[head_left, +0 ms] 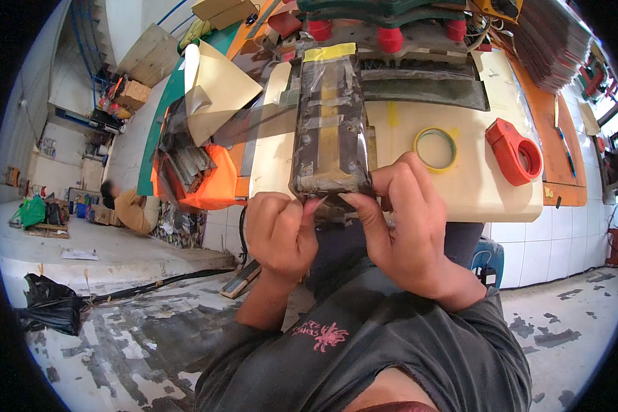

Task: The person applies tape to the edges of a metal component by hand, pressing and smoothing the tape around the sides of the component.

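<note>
A long dark block (329,147), wrapped in clear and yellow tape, points towards me on the cream board (405,185). At its near lower edge, my left hand (281,233) is closed, thumb and forefinger pinched by the left corner. My right hand (410,223) is curled at the right corner, its thumb reaching in towards the left one. Whatever thin thing sits between the fingertips is too small to make out. Behind the block lies a dark green strip (426,94), running off to the right.
Right of the block are a yellow-edged tape ring (417,152) and a red tape dispenser (505,156). An orange bag (220,182) with dark strips stands left. A green frame with red feet (391,40) rises behind. In the left background, a person (134,209) sits low.
</note>
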The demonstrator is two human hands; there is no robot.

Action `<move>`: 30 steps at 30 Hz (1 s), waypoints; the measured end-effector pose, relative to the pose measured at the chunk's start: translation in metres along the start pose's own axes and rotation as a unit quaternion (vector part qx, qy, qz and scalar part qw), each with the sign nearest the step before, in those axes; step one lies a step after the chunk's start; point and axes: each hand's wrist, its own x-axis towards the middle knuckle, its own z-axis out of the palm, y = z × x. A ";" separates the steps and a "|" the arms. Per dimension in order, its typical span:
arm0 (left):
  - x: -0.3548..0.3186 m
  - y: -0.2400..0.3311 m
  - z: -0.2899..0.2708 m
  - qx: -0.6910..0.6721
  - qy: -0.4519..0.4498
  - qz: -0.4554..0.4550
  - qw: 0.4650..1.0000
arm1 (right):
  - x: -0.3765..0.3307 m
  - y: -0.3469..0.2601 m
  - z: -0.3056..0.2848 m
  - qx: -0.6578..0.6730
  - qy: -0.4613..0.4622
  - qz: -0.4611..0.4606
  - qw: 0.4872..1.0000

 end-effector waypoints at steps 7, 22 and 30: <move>0.003 0.002 -0.003 -0.067 -0.025 -0.032 0.997 | 0.006 0.002 -0.008 -0.001 -0.013 0.006 1.000; -0.026 -0.005 0.020 -0.322 -0.036 -0.157 0.933 | 0.011 0.019 -0.028 0.028 -0.037 0.002 0.999; -0.014 0.014 0.024 -0.333 -0.059 -0.281 0.898 | 0.011 0.024 -0.032 0.042 -0.034 -0.003 0.999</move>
